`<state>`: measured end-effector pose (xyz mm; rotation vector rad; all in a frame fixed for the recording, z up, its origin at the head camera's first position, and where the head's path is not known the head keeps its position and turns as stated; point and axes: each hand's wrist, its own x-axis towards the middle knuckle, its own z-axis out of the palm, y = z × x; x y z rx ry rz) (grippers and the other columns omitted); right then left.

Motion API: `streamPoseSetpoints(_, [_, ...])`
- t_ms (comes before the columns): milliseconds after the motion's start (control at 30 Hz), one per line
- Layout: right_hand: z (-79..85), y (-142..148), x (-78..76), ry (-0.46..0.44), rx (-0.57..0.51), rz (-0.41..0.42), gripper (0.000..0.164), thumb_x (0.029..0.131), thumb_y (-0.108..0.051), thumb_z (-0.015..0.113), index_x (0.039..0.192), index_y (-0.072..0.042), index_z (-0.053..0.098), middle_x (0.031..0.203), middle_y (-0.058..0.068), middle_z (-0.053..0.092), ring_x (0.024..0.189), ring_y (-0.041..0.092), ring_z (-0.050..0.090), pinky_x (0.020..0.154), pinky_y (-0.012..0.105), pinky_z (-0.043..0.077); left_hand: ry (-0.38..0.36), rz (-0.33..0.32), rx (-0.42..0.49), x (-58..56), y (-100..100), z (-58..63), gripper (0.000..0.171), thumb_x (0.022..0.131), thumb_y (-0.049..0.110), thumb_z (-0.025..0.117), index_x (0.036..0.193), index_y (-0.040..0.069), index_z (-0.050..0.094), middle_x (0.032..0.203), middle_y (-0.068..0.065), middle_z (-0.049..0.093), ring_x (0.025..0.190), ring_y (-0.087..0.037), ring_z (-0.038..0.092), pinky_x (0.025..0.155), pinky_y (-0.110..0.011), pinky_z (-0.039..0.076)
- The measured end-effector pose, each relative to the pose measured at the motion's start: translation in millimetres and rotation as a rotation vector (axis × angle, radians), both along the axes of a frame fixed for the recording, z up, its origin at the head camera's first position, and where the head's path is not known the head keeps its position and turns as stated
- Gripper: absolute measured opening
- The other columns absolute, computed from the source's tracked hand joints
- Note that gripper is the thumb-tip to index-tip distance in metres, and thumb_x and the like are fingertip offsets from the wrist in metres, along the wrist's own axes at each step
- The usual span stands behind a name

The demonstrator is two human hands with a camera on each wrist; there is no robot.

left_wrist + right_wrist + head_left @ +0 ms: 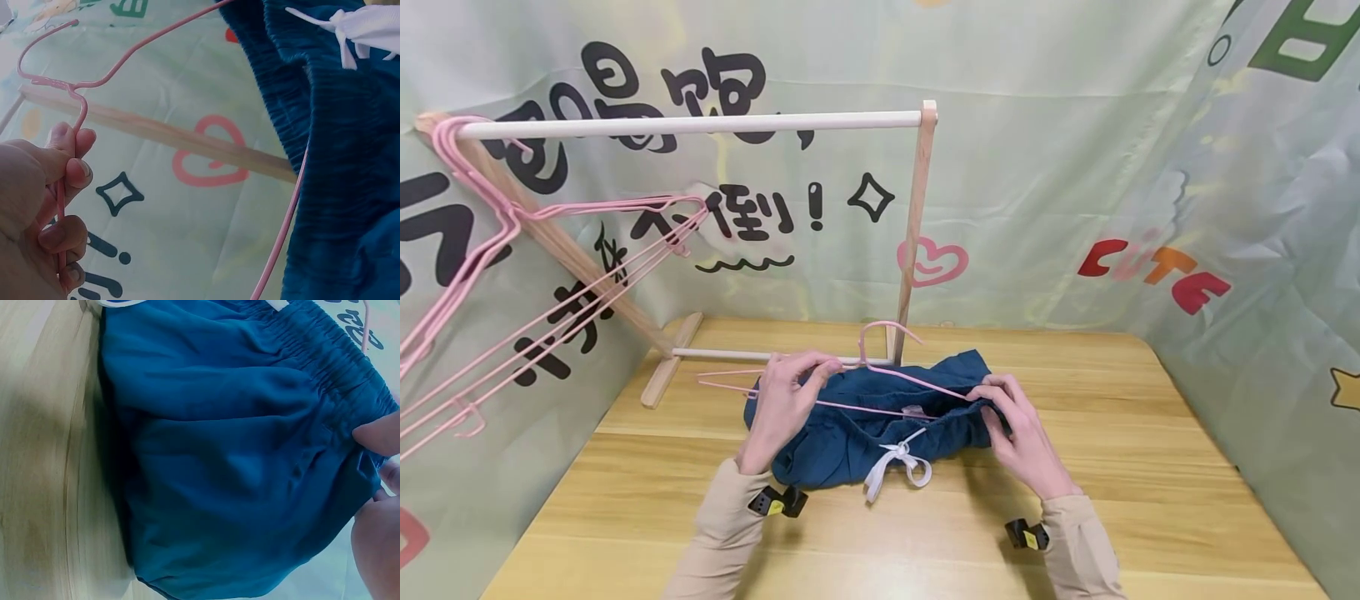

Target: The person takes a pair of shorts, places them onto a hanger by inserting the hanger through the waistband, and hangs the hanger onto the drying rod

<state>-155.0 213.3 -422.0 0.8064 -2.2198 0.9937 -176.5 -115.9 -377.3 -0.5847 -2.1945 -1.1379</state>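
Observation:
A pair of dark blue shorts [827,450] with an elastic waistband and a white drawstring bow [901,462] lies bunched on the table. My left hand [790,400] grips one arm of a pink wire hanger [128,56], fingers curled round the wire beside the hook. The hanger's other end runs into the opened waist of the shorts, its hook pointing up. At the right end of the waistband, my right hand [1018,433] pinches the fabric between thumb and fingers. In the right wrist view, the thumb [378,434] presses on the gathered waistband [337,369].
Behind the shorts stands a wooden rack with a white rail [700,125] and a wooden post [916,225]. Several pink hangers [512,217] hang at the rail's left end. A printed curtain [1037,167] surrounds the wooden table [1120,417].

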Motion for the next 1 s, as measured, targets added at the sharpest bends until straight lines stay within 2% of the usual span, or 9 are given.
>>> streamPoseSetpoints(167, [0.0,-1,-0.3,0.019,0.001,0.008,0.04,0.086,0.022,0.057,0.109,-0.009,0.067,0.114,0.011,0.057,0.106,0.017,0.054,0.096,0.012,0.038,-0.035,-0.009,-0.016,0.3,7,-2.4,0.008,0.093,0.017,0.071,0.093,0.016,0.079,0.078,-0.002,0.074,0.068,-0.01,0.06,0.078,-0.032,0.031])
streamPoseSetpoints(300, [0.6,-2,-0.2,0.034,-0.001,0.013,0.041,0.086,0.023,0.056,0.11,-0.009,0.067,0.113,0.011,0.057,0.104,0.015,0.053,0.093,0.012,0.038,-0.043,-0.017,-0.027,-0.2,14,-5.5,0.008,0.093,0.021,0.071,0.093,0.018,0.079,0.08,-0.001,0.075,0.064,-0.009,0.055,0.076,-0.032,0.032])
streamPoseSetpoints(433, [0.8,-3,-1.5,0.09,-0.02,0.021,0.044,0.084,0.026,0.056,0.109,-0.007,0.068,0.11,0.012,0.056,0.101,0.015,0.053,0.089,0.012,0.039,-0.062,-0.028,-0.039,0.2,20,-8.5,0.01,0.093,0.024,0.071,0.096,0.019,0.079,0.084,0.003,0.076,0.063,-0.008,0.05,0.075,-0.031,0.033])
streamPoseSetpoints(533, [1.3,-4,-2.1,0.126,-0.036,0.027,0.046,0.081,0.029,0.056,0.109,-0.006,0.069,0.109,0.013,0.056,0.1,0.014,0.053,0.088,0.012,0.039,-0.072,-0.023,-0.058,1.8,24,-9.3,0.011,0.093,0.025,0.07,0.097,0.02,0.079,0.089,0.005,0.078,0.065,-0.008,0.051,0.074,-0.03,0.034])
streamPoseSetpoints(633, [2.5,-5,-1.6,0.148,-0.048,0.033,0.048,0.08,0.031,0.056,0.109,-0.005,0.069,0.109,0.015,0.057,0.1,0.016,0.053,0.089,0.011,0.04,-0.047,0.004,-0.098,3.8,29,-8.5,0.01,0.093,0.026,0.071,0.096,0.022,0.079,0.093,0.005,0.079,0.066,-0.011,0.054,0.071,-0.03,0.036])
streamPoseSetpoints(800, [5.0,-7,0.3,0.171,-0.06,0.041,0.049,0.079,0.031,0.056,0.11,-0.003,0.069,0.11,0.018,0.057,0.102,0.018,0.054,0.092,0.012,0.04,0.042,0.053,-0.158,6.1,40,-6.1,0.01,0.091,0.029,0.072,0.094,0.024,0.08,0.096,0.006,0.079,0.066,-0.014,0.062,0.069,-0.03,0.042])
streamPoseSetpoints(933, [5.7,-8,0.6,0.19,-0.072,0.045,0.046,0.079,0.03,0.056,0.11,-0.002,0.069,0.112,0.019,0.057,0.103,0.019,0.055,0.093,0.014,0.041,0.059,0.064,-0.171,8.2,49,-5.6,0.01,0.091,0.031,0.072,0.094,0.026,0.08,0.093,0.009,0.079,0.053,-0.009,0.045,0.06,-0.024,0.035])
streamPoseSetpoints(1000, [6.2,-9,0.4,0.2,-0.076,0.046,0.044,0.08,0.028,0.056,0.11,-0.002,0.069,0.112,0.019,0.058,0.104,0.019,0.055,0.093,0.015,0.041,0.054,0.066,-0.185,9.2,54,-6.0,0.01,0.091,0.033,0.071,0.095,0.028,0.08,0.085,0.01,0.077,0.05,-0.007,0.036,0.056,-0.021,0.029])
